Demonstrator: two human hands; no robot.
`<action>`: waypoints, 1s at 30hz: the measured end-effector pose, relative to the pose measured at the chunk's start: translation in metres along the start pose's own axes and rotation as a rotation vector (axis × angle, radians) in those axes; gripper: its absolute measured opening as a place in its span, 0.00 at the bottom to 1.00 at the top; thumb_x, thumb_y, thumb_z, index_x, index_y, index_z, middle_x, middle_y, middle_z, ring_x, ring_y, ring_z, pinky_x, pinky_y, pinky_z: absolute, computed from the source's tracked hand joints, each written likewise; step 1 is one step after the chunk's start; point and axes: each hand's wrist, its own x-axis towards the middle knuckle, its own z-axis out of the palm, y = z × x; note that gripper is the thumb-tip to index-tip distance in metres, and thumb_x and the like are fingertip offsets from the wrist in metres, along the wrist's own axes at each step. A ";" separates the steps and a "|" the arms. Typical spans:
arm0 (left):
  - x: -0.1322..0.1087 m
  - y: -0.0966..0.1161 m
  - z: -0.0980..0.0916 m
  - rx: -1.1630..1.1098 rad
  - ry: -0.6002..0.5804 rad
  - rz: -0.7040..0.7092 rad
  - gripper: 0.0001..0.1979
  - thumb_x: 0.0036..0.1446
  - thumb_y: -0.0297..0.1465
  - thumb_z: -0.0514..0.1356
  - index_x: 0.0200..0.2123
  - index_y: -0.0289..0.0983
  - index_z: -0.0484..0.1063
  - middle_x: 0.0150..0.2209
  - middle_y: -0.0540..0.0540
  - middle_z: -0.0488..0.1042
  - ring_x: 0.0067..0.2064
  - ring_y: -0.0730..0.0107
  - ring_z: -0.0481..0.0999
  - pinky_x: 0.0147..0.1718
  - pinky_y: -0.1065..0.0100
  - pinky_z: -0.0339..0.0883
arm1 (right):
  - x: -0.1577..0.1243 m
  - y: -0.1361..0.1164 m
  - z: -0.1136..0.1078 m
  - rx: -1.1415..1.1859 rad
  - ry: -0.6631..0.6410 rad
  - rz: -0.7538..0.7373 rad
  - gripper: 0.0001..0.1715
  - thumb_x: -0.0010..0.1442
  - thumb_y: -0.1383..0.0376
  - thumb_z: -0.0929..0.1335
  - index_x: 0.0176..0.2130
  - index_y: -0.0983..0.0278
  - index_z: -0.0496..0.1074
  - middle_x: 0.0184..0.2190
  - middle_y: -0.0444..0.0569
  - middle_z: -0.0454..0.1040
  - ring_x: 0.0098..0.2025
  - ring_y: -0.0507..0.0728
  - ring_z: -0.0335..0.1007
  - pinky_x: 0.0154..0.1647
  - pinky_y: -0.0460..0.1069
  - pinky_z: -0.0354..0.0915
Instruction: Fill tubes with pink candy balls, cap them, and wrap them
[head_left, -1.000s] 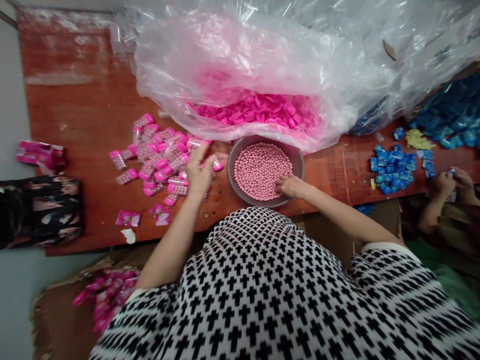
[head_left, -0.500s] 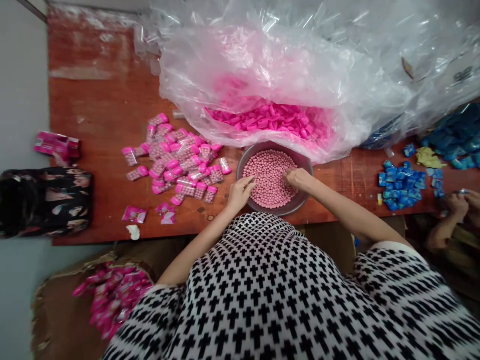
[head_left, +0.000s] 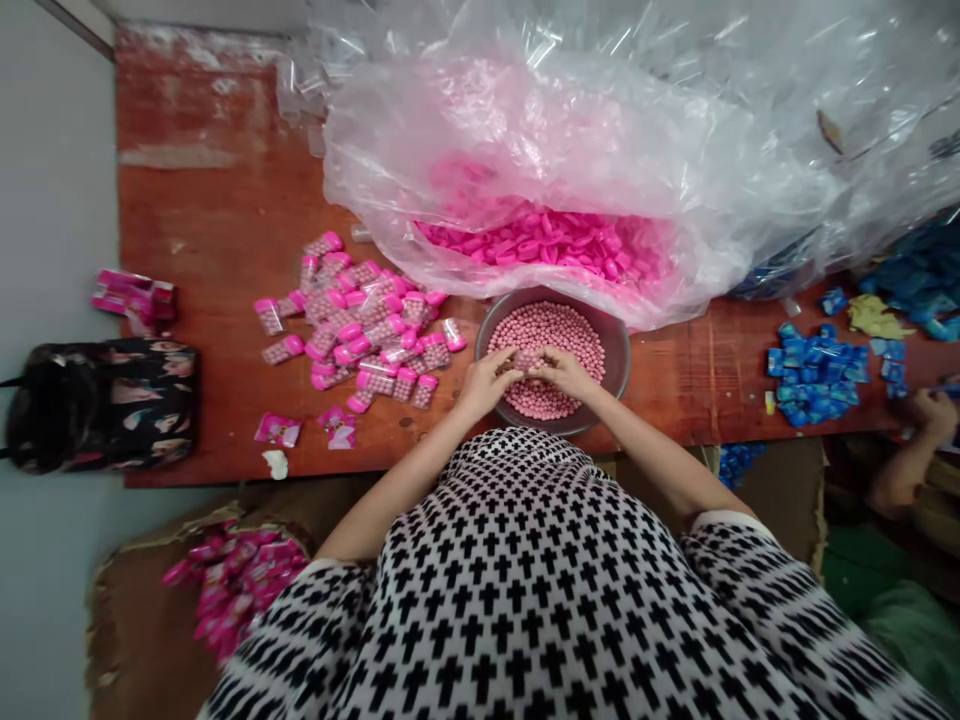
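A dark bowl (head_left: pixel 616 350) filled with small round pink beads (head_left: pixel 559 325) sits in front of me at the table's edge. Over the beads, my left hand (head_left: pixel 486 383) has its fingers closed round what looks like a small clear container (head_left: pixel 525 362), mostly hidden by the fingers. My right hand (head_left: pixel 568 374) meets it from the other side, fingertips pinched together at the container with pink beads at them. Left of the bowl lies a heap of clear containers with pink caps (head_left: pixel 375 325), filled with beads.
Behind the bowl a large clear plastic bag (head_left: pixel 600 150) holds loose pink caps (head_left: pixel 555 240). Blue packets (head_left: pixel 814 375) lie at the right, near another person's hand (head_left: pixel 934 415). A floral black bag (head_left: pixel 154 400) stands left; pink packets (head_left: pixel 240 585) fill a carton (head_left: pixel 142 620) below.
My right hand has moved left from the bowl's right side to meet my left hand over the beads. My left hand has shifted slightly inward. The view has turned a little.
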 end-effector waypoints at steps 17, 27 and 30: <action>0.017 0.016 0.013 -0.474 -0.244 -0.154 0.26 0.46 0.41 0.64 0.46 0.32 0.75 0.42 0.41 0.78 0.40 0.60 0.77 0.43 0.57 0.70 | -0.022 -0.055 -0.042 -0.460 -0.034 -0.411 0.14 0.60 0.61 0.65 0.44 0.65 0.71 0.37 0.51 0.76 0.39 0.55 0.72 0.42 0.49 0.65; 0.020 0.025 0.008 -0.041 -0.206 0.188 0.11 0.55 0.34 0.58 0.39 0.36 0.76 0.38 0.44 0.78 0.41 0.66 0.76 0.44 0.64 0.68 | -0.026 -0.059 -0.051 -0.394 -0.197 -0.122 0.09 0.57 0.62 0.68 0.33 0.66 0.72 0.23 0.42 0.71 0.24 0.49 0.65 0.28 0.43 0.59; 0.021 0.020 0.003 -0.005 -0.157 0.194 0.11 0.56 0.33 0.58 0.40 0.36 0.76 0.39 0.43 0.78 0.41 0.65 0.76 0.44 0.63 0.68 | -0.021 -0.063 -0.062 -0.524 -0.335 -0.044 0.08 0.55 0.62 0.68 0.32 0.66 0.73 0.22 0.42 0.72 0.24 0.49 0.65 0.28 0.43 0.58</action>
